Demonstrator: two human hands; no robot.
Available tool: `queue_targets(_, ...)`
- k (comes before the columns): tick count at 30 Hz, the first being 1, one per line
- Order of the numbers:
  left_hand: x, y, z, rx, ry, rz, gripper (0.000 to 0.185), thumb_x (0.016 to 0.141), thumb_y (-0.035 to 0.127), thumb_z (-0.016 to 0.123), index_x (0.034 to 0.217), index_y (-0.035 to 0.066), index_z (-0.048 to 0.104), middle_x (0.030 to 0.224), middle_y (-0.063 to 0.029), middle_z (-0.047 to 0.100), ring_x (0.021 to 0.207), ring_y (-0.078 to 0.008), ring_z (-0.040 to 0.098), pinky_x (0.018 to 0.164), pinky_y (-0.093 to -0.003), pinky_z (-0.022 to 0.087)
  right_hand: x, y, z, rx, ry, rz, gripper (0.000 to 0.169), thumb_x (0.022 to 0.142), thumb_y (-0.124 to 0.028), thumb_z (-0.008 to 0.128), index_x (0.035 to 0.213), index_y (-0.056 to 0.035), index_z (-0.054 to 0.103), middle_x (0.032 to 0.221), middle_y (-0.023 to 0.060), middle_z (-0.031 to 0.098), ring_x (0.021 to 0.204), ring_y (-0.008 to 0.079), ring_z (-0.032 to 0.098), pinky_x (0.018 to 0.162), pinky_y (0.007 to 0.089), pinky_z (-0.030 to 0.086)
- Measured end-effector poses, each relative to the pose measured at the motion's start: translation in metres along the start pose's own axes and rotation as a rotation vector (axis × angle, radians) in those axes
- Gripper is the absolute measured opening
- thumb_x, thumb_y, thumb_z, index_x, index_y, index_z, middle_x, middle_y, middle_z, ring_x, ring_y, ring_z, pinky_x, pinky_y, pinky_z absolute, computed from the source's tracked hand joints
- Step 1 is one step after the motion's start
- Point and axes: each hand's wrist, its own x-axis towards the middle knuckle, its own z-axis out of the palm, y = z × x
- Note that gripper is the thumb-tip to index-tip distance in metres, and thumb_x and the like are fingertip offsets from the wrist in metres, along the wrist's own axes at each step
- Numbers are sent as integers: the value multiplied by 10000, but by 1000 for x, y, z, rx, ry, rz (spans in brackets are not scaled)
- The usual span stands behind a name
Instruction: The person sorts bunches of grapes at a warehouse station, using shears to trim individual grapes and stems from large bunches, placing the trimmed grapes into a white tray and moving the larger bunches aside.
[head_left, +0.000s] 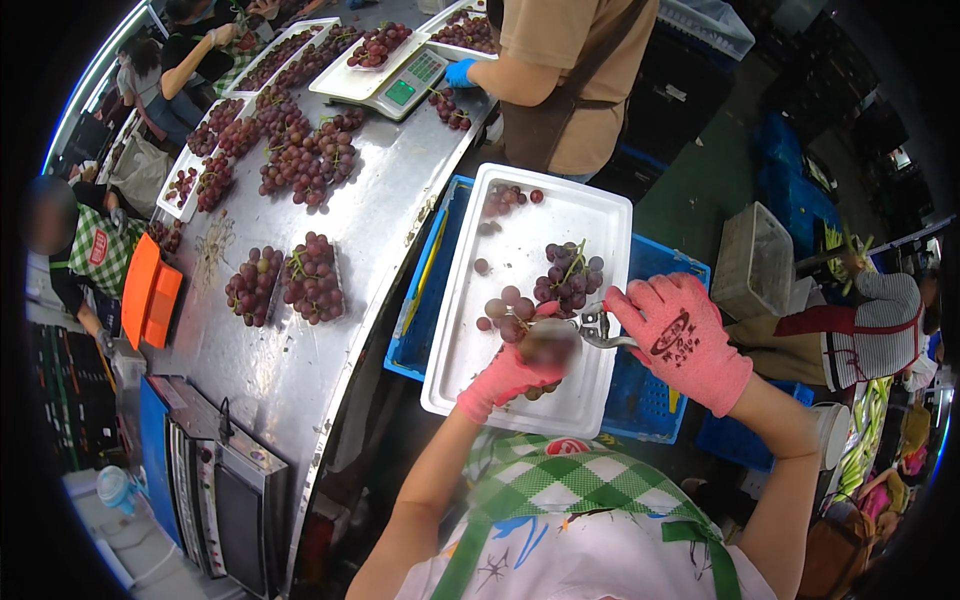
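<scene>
My left hand (517, 375), in a pink glove, holds a bunch of red grapes (514, 311) over a white foam tray (457, 352); a blurred patch hides part of the hold. My right hand (679, 337), also gloved in pink, grips metal pruning shears (600, 330), whose blade end is beside the bunch. Another grape bunch (568, 277) with a green stem lies in the tray just above the shears. Loose grapes (506, 199) sit near the tray's far end, with a single grape (481, 265) at its left side.
Blue crates (652, 420) are under the tray. Left stands a metal table (375, 217) with grape bunches (307, 161), packed grapes (313, 279), a digital scale (401, 90) and an orange container (150, 292). A co-worker with a blue-gloved hand (460, 73) stands beyond the tray; other people are around.
</scene>
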Motion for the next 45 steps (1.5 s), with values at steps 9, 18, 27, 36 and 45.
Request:
queue_targets(9, -1, -15, -6, -33, -118, -452, 423, 772, 209, 692, 1157, 74, 584, 1066, -54, 587, 974, -134, 546, 823, -261, 444, 25, -6, -25, -266, -139, -216, 363, 764, -144, 542, 1112, -45, 562, 867, 48, 535, 829, 181, 543, 780, 331, 417)
queue_targets(18, -20, -17, -11, -16, -50, -433, 472, 739, 202, 713, 1176, 87, 578, 997, -9, 596, 853, -106, 552, 739, -240, 455, 50, -6, -19, -245, -213, -371, 329, 774, -152, 542, 1081, -41, 585, 900, 46, 563, 831, 193, 566, 746, 333, 428)
queue_targets(27, -1, -21, -1, -86, -174, -308, 507, 754, 183, 716, 1219, 76, 547, 1049, -24, 600, 911, -125, 560, 801, -278, 470, 33, -1, -28, -262, -349, -297, 300, 790, -163, 542, 1066, -55, 593, 911, 53, 567, 809, 197, 572, 733, 352, 430)
queue_targets(36, 3, -29, -4, -231, -217, -187, 534, 767, 185, 712, 1238, 68, 488, 1002, -26, 560, 900, -120, 522, 739, -266, 429, 26, -3, -10, -190, -325, -125, 355, 792, -186, 561, 1124, -62, 542, 893, 55, 559, 784, 210, 576, 738, 376, 433)
queue_targets(45, 1, -19, 6, -188, -174, -176, 492, 752, 132, 701, 1190, 81, 483, 1104, -30, 512, 993, -128, 508, 833, -279, 448, 6, 5, -15, 14, -268, 43, 515, 682, -279, 755, 1118, -139, 520, 930, 45, 528, 862, 226, 542, 787, 384, 410)
